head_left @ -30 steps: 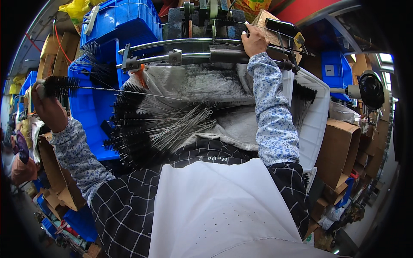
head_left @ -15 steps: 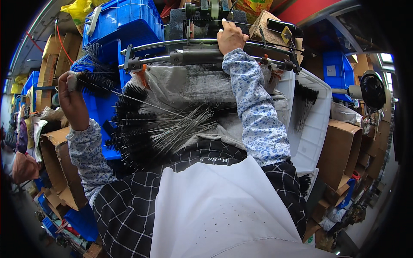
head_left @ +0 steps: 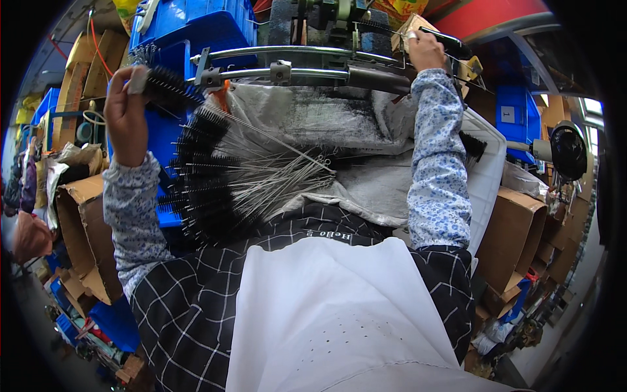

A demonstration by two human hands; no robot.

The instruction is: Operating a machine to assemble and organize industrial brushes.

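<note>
My left hand, raised at the left, pinches the end of a black bristle brush on a twisted wire stem. The stem slants down to the right, over a fanned pile of similar wire brushes on my lap. A whitish wrap covers one of the left fingertips. My right hand is at the right end of the bench machine, its fingers closed. A thin dark strip, bristled or coiled, runs from the machine toward its fingertips; the grip itself is hidden.
Two metal rods cross in front of the machine, above a grey cloth. Blue crates stand at the left back. A white tray with black brushes lies at the right, beside an open cardboard box.
My right hand has moved right along the machine, and the thin dark strip has shifted right too. My left hand has risen slightly, still pinching the brush. The whole view has shifted a little.
</note>
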